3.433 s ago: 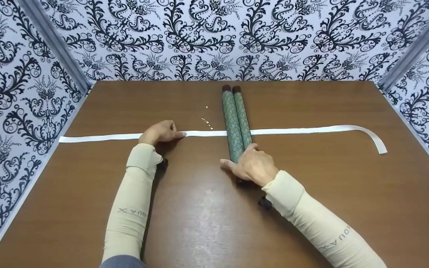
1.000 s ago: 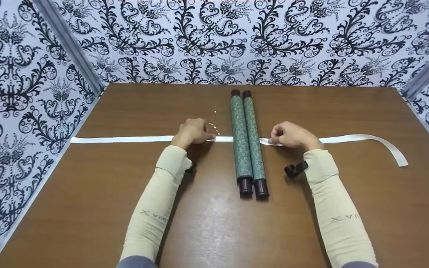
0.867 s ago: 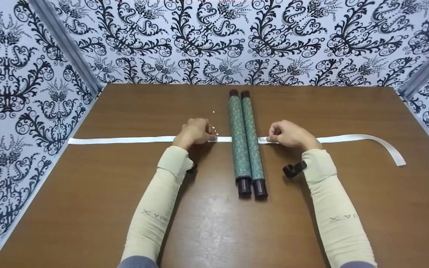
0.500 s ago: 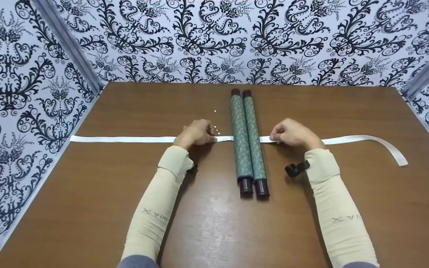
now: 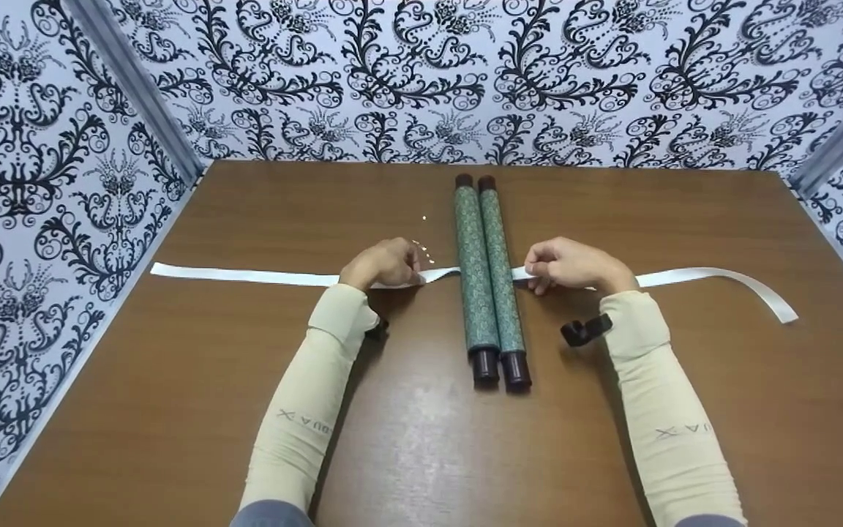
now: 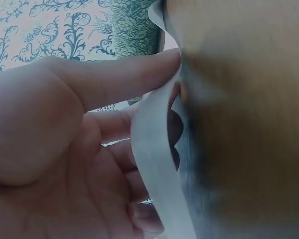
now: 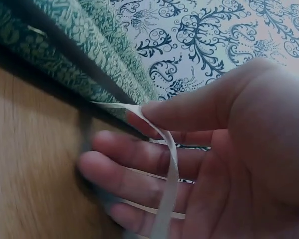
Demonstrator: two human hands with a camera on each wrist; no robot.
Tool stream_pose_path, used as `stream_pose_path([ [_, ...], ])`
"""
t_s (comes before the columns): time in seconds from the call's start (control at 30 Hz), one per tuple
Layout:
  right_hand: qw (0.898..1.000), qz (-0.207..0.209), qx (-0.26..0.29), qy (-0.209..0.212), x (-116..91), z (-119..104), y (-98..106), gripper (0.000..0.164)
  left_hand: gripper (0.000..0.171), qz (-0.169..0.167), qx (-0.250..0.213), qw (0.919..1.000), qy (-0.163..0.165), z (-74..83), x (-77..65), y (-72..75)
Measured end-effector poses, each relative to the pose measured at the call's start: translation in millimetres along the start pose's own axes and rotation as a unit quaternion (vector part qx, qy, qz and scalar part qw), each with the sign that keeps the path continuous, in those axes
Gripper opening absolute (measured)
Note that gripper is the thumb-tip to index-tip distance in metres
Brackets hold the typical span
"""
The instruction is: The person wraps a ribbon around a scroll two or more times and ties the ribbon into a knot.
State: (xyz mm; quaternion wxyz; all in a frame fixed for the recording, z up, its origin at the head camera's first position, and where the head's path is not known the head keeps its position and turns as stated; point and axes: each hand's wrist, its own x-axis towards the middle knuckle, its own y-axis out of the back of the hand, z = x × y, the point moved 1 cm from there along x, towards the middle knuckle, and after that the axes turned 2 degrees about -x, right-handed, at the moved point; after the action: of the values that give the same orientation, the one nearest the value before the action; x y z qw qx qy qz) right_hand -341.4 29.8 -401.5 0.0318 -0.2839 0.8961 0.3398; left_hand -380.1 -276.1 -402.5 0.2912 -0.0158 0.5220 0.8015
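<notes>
White ribbon (image 5: 439, 275): runs across the table (image 5: 421, 454) from 9 to 3 o'clock, passing beneath the rolls; one end lies at 9 o'clock, the other curves down toward 4 o'clock. It twists between the left hand and the rolls.
Left hand (image 5: 386, 262): on the 9 o'clock side of the rolls, thumb and fingers pinching the ribbon.
Right hand (image 5: 571, 263): on the 3 o'clock side, thumb and index finger pinching the ribbon near the rolls, other fingers partly extended.
Hands together or apart: apart, with the rolls between them.
Green rolls (image 5: 476, 271): two, patterned, dark at the ends, side by side, pointing from 12 toward 6 o'clock.
Pale specks (image 5: 424, 217): on the table, toward 10 o'clock from the rolls' middle.
Sleeves (image 5: 670, 410): cream, on both forearms.
Wall (image 5: 421, 73): black scrollwork on white, at 12 o'clock.
</notes>
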Motion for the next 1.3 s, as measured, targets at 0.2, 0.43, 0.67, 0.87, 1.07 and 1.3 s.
stream_pose_path([
  [0.2, 0.999, -0.035, 0.027, 0.014, 2, -4, -2, 0.019, 0.021, -0.008, -0.012, 0.9997, -0.018, 1.5, 0.0, 0.7],
  [0.43, 0.999, -0.047, 0.019, 0.018, 2, -6, -4, 0.019, 0.016, 0.016, -0.086, 0.9943, -0.061, 3.3, 2.3, 2.0],
  [0.67, 0.998, -0.045, 0.005, 0.032, -2, -10, -4, 0.015, 0.02, 0.04, -0.12, 0.9887, -0.082, 5.0, 2.8, 4.1],
  [0.87, 0.998, -0.052, 0.002, 0.029, -3, -12, -3, 0.013, 0.017, 0.065, -0.172, 0.9795, -0.082, 6.6, 1.5, 4.2],
  [1.07, 0.997, -0.071, 0.018, 0.022, -1, -15, -4, 0.012, 0.021, 0.089, -0.194, 0.9733, -0.084, 11.2, 1.3, 4.7],
  [1.3, 0.997, -0.073, 0.015, 0.021, 0, -13, -4, 0.02, 0.024, 0.105, -0.185, 0.9739, -0.079, 14.4, 0.7, 4.4],
])
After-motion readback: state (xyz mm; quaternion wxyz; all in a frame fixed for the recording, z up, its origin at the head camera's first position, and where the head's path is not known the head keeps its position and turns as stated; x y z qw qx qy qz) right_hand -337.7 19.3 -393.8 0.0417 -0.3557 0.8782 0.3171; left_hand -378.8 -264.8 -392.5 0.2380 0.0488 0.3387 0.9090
